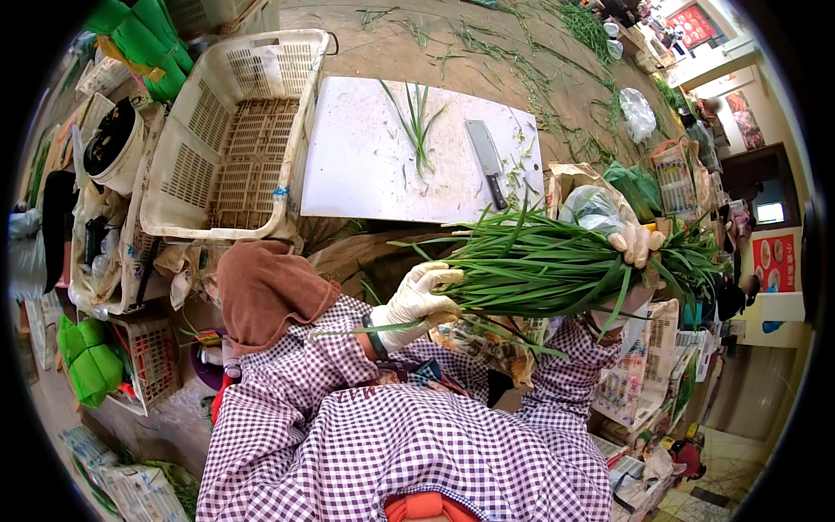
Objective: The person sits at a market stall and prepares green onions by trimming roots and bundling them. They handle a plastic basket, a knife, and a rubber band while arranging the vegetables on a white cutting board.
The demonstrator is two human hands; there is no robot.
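My right hand (636,245), in a pale glove, is closed around a large bunch of long green leaf stalks, perhaps garlic chives (541,261). At the bunch's left end, my left hand (417,303), in a white glove, has its fingers curled at the lower leaves; whether it grips them I cannot tell. Behind the bunch lies a white cutting board (365,150). A few loose green stalks (417,124) lie on it, and a cleaver (485,153) with a black handle rests near its right side among small trimmings.
A white plastic crate (182,140) stands against the board's left side. A brown cloth (271,293) covers my left knee. Leaf scraps litter the floor (404,59) beyond the board. An open bag (574,179) stands at the board's right corner, and more crates (153,365) stand at both sides.
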